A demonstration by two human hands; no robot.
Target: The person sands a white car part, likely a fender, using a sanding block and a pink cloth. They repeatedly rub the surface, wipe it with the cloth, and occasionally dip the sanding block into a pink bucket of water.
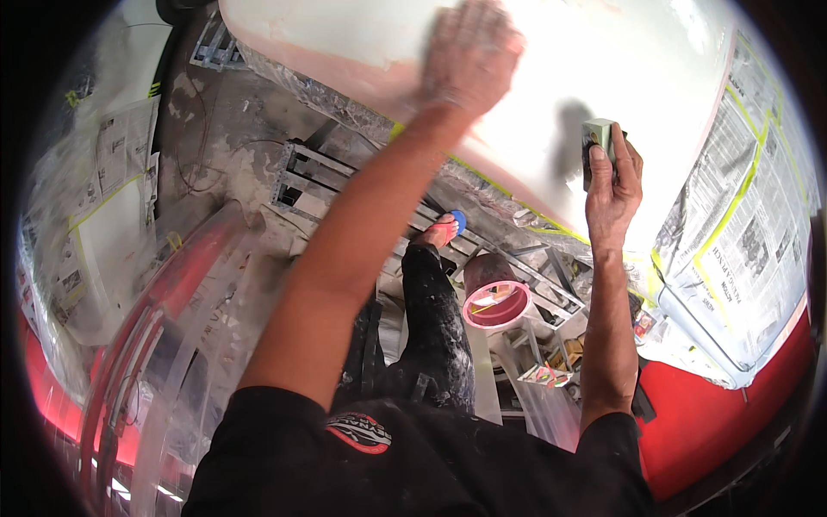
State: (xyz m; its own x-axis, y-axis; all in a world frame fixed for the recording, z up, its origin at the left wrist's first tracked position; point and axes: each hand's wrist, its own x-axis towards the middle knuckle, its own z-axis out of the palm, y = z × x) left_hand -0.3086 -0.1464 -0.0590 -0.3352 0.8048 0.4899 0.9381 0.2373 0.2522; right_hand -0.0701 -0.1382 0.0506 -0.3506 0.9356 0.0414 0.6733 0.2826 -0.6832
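Note:
A broad white panel (551, 60), with pinkish patches along its near edge, fills the top of the view. My left hand (474, 59) lies palm down on it, blurred and dusted white, with no object visible under it. On the panel's right part, my right hand (613, 194) is closed around a small sanding block (598, 151) with a pale green top and dark side. Thumb and fingers grip the block from opposite sides, and its shadow falls on the panel to the left.
Newspaper masking (741, 224) with yellow-green tape covers the area right of the panel. Below the panel stand a metal frame (323, 185) and a pink bucket (498, 303). A red car panel (194, 258) in clear plastic is at left. My foot (441, 231) rests near the frame.

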